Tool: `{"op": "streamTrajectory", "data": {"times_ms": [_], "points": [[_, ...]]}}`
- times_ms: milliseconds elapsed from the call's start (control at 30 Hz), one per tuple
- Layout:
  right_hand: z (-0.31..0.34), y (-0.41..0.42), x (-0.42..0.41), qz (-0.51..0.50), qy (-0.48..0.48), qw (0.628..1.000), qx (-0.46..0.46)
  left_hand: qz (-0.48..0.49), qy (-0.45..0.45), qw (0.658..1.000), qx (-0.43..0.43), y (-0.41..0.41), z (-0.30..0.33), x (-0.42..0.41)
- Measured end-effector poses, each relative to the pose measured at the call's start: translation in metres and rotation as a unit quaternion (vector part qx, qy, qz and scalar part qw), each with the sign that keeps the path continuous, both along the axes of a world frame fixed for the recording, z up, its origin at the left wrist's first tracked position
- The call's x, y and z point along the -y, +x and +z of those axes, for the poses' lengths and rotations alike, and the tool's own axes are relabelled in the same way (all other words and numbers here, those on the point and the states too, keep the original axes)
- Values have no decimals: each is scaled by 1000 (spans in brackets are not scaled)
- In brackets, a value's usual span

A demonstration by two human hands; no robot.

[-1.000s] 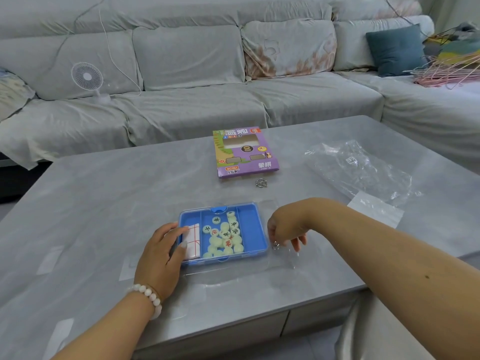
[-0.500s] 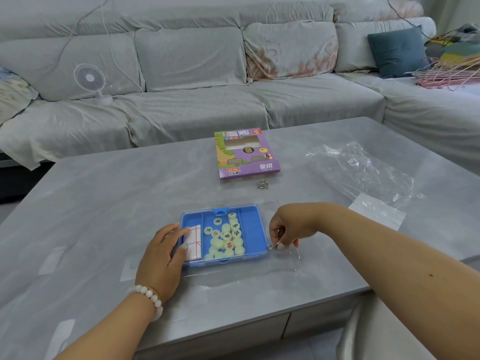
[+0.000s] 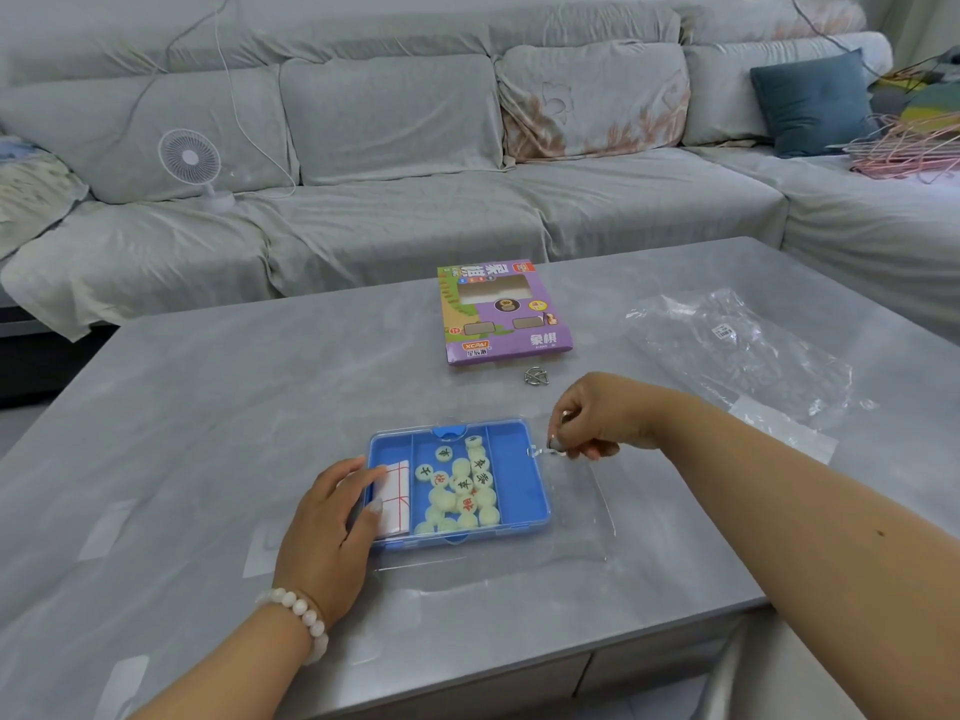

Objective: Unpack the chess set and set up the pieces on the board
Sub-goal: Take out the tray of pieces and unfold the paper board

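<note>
While the blue case [image 3: 519,475] lay on the near part of the bench [image 3: 208,433], I saw the left hand [image 3: 327,532] resting on its left edge, fingers straight and together. The right hand [image 3: 597,418] pinched the clear lid's [image 3: 582,511] corner at the case's far right. Pale round pieces [image 3: 462,485] lay inside, and the purple box [image 3: 501,311] lay farther away.

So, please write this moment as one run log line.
left hand steadies blue case | right hand pinches clear lid corner | pieces inside
</note>
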State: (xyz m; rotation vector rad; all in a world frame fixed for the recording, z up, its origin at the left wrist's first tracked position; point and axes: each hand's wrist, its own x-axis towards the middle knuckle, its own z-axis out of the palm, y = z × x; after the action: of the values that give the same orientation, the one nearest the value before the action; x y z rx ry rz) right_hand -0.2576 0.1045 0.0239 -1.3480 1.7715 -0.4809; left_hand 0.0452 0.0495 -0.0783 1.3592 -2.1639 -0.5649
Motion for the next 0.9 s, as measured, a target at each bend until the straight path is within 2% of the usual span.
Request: {"op": "streamTrajectory", "data": {"times_ms": [100,167,233,300,433,533,633,733,900], "points": [[-9,-12,24,-149,-28,987,50,-1,0,1000,-4,1,-1,0],[-16,-17,38,-241,-34,968,53,-3,-3,1000,-7,1,-1,0],[-23,-18,50,-304,-34,952,35,-3,-2,1000,-6,0,-1,0],[-26,-13,61,-322,-17,947,10,0,2,1000,-5,1,-2,1],[-25,-5,79,-218,-4,964,-155,3,7,1000,-6,1,-3,2],[-22,2,80,-166,-62,959,-221,1,8,1000,-8,1,-2,2],[-19,23,72,-142,-121,962,-198,-3,1,1000,-8,2,-1,1],[-20,51,63,-69,-131,973,-176,6,9,1000,-10,0,1,0],[-35,81,63,44,-105,949,-294,21,57,997,-42,-2,4,-7]]}}
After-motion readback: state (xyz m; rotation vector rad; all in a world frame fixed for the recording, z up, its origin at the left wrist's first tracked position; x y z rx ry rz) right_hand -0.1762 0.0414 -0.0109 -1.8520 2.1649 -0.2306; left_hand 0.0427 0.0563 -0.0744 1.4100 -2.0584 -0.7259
